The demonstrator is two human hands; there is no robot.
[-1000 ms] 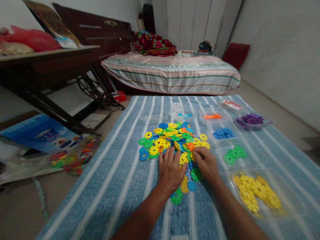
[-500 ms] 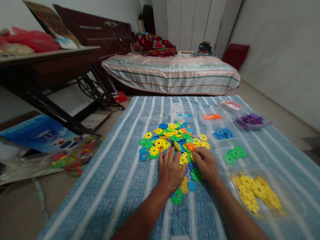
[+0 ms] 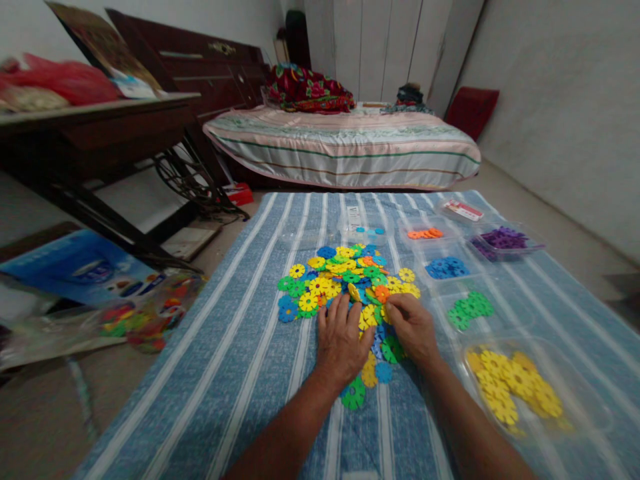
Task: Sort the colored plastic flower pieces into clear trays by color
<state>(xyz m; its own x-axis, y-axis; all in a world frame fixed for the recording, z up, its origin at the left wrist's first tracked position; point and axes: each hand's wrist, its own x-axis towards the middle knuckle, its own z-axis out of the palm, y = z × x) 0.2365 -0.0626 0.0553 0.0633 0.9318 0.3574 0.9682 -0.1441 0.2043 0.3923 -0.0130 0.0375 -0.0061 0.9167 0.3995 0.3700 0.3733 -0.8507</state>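
While the left hand [image 3: 344, 339] lay spread on the near side of the disc pile [image 3: 345, 268] on the cloth [image 3: 225, 327], the right hand [image 3: 413, 327] had fingertips bunched at the pile's right; could not tell whether they pinched anything. Yellow discs [image 3: 517, 379] lay in a tub [image 3: 586, 403], near right.

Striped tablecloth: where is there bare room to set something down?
Widest: striped tablecloth left of the notched disc pile and left hand. Smaller: right of the green disc tub, between the purple disc tub and yellow disc tub. Crowded: the pile, where the right hand also is, and among the tubs.
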